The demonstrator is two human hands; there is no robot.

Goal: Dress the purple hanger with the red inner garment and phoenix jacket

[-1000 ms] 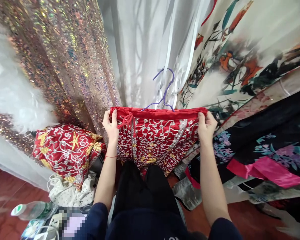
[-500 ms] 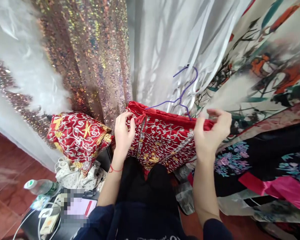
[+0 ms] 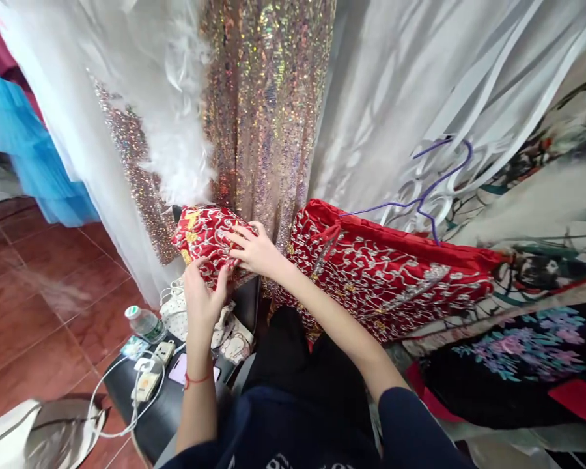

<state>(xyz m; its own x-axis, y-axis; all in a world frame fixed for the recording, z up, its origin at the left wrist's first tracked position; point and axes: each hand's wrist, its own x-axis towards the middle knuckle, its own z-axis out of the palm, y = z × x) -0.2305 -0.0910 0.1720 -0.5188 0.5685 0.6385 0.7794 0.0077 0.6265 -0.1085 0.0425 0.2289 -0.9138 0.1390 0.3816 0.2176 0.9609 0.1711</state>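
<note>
My left hand (image 3: 202, 294) and my right hand (image 3: 256, 249) both grasp a folded red garment with silver and gold embroidery (image 3: 202, 236) lying at the left, in front of a sequin dress. To its right, a red embroidered skirt (image 3: 385, 277) hangs on a purple wire hanger (image 3: 422, 195), with neither hand on it. My left wrist carries a thin red string. My dark trousers show below the skirt.
Behind hang a sequin dress (image 3: 264, 111), white feathered and sheer gowns (image 3: 410, 85), blue tulle (image 3: 34, 150) and printed floral robes (image 3: 527, 332). A black stool (image 3: 161, 417) holds a water bottle (image 3: 145, 324), a charger with cable and a phone. A white bag (image 3: 29, 436) lies on the red tile floor.
Both hands let go of the red skirt's waistband and moved left onto the folded red embroidered garment. The view swung left, revealing the blue tulle and the stool.
</note>
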